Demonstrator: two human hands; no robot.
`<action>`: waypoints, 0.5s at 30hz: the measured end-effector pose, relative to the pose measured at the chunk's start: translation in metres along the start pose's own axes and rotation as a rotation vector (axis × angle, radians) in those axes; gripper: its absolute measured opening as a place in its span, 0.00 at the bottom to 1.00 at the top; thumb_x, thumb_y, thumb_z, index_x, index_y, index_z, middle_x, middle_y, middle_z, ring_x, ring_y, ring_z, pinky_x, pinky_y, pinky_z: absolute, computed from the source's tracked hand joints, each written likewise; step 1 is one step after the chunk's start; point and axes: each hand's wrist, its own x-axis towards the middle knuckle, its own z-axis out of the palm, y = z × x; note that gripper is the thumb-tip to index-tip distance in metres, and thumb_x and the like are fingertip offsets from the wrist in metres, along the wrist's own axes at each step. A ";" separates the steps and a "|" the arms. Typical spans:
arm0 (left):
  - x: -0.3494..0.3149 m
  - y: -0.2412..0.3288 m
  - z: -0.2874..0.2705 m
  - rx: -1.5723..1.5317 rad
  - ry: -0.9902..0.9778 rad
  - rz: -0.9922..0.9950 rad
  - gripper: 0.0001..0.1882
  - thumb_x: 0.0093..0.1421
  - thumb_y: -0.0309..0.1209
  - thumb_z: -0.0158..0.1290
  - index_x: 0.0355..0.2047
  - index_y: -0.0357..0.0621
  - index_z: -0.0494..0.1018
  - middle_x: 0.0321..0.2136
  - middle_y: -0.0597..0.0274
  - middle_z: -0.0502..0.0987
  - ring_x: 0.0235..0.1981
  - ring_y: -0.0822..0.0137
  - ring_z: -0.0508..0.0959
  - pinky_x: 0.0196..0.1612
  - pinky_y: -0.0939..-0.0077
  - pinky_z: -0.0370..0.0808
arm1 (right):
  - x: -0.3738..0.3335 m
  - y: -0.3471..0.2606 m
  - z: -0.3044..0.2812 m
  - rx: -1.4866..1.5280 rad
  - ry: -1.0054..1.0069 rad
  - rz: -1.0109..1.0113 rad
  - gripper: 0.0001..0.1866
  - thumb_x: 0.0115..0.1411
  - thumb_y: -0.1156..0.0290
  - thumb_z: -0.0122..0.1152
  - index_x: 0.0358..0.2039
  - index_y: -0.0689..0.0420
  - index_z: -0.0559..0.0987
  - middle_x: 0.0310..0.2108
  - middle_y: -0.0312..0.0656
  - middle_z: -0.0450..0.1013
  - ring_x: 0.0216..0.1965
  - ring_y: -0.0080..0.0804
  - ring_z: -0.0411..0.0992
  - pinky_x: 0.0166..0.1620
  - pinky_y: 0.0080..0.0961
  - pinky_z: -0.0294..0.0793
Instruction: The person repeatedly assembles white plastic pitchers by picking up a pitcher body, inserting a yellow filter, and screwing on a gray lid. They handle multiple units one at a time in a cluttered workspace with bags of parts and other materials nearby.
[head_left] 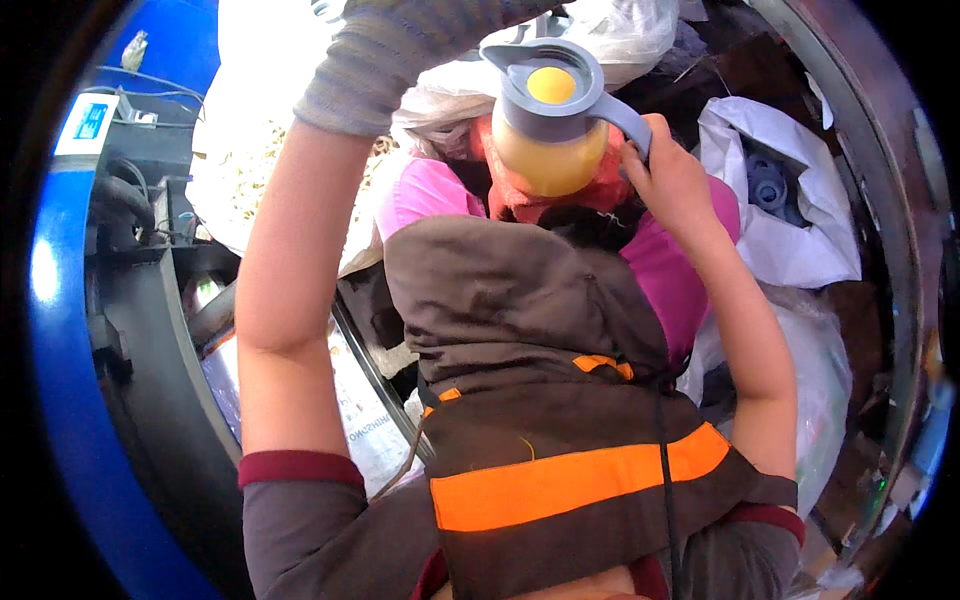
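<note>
My right hand (668,178) is bare and closed round the grey handle of a jug (550,160). The jug has a yellowish body and a grey spouted lid with a round yellow button on top; it looks upright, held above my knees. A grey striped knitted glove covers my left hand (385,65), raised at the top edge left of the jug. Its fingers run out of the picture, so whether it grips anything is hidden. Behind the jug a red cloth-like thing (490,165) shows between my pink-clad knees.
A white sack (235,180) of small pale pieces stands at left, beside blue and black machinery (140,290). On the right lie an open white bag (740,130) with grey round parts and a clear plastic bag (815,350). A dark curved edge (880,130) runs down the right.
</note>
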 end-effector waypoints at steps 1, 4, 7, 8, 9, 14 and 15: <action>-0.008 -0.002 0.012 0.041 -0.080 -0.018 0.31 0.49 0.42 0.59 0.50 0.34 0.68 0.39 0.43 0.74 0.42 0.51 0.76 0.47 0.66 0.72 | -0.002 0.003 0.001 0.037 -0.004 0.005 0.15 0.62 0.60 0.50 0.44 0.54 0.65 0.31 0.55 0.74 0.34 0.55 0.73 0.35 0.47 0.71; -0.039 -0.013 0.044 0.343 -0.098 0.100 0.32 0.50 0.46 0.57 0.49 0.37 0.70 0.38 0.42 0.74 0.45 0.50 0.74 0.49 0.60 0.70 | 0.003 0.006 0.010 0.186 -0.007 -0.051 0.15 0.62 0.59 0.50 0.44 0.54 0.67 0.32 0.55 0.74 0.35 0.53 0.73 0.36 0.44 0.71; -0.034 -0.035 0.043 0.005 -0.125 0.058 0.29 0.52 0.43 0.57 0.49 0.35 0.70 0.37 0.47 0.75 0.42 0.57 0.75 0.48 0.66 0.72 | -0.005 0.018 0.002 0.322 0.035 0.008 0.15 0.62 0.58 0.52 0.43 0.55 0.70 0.31 0.51 0.74 0.34 0.44 0.75 0.37 0.37 0.71; -0.031 -0.029 0.038 -0.257 -0.132 -0.258 0.27 0.52 0.38 0.57 0.50 0.37 0.69 0.37 0.53 0.73 0.40 0.65 0.74 0.46 0.72 0.72 | -0.008 0.017 -0.007 0.363 0.074 0.086 0.16 0.62 0.57 0.52 0.43 0.55 0.70 0.31 0.49 0.74 0.34 0.40 0.75 0.37 0.34 0.70; -0.031 -0.023 0.030 -0.515 -0.144 -0.579 0.26 0.51 0.34 0.58 0.51 0.38 0.69 0.36 0.58 0.72 0.38 0.72 0.72 0.44 0.78 0.72 | -0.011 0.015 -0.015 0.412 0.109 0.164 0.16 0.62 0.57 0.53 0.42 0.56 0.71 0.31 0.47 0.74 0.33 0.36 0.75 0.37 0.32 0.70; -0.095 -0.075 0.086 -0.097 -0.212 -0.287 0.32 0.52 0.45 0.60 0.53 0.39 0.68 0.39 0.49 0.78 0.40 0.60 0.78 0.45 0.69 0.73 | -0.013 0.039 -0.054 0.761 -0.088 0.156 0.11 0.65 0.64 0.48 0.35 0.59 0.72 0.21 0.30 0.62 0.23 0.16 0.59 0.29 0.15 0.59; -0.107 -0.074 0.102 -0.059 -0.298 -0.320 0.30 0.50 0.42 0.59 0.52 0.42 0.69 0.43 0.47 0.76 0.47 0.56 0.75 0.49 0.66 0.70 | -0.011 0.034 -0.055 0.729 -0.130 0.152 0.11 0.65 0.64 0.48 0.34 0.59 0.72 0.20 0.31 0.63 0.23 0.16 0.60 0.28 0.16 0.59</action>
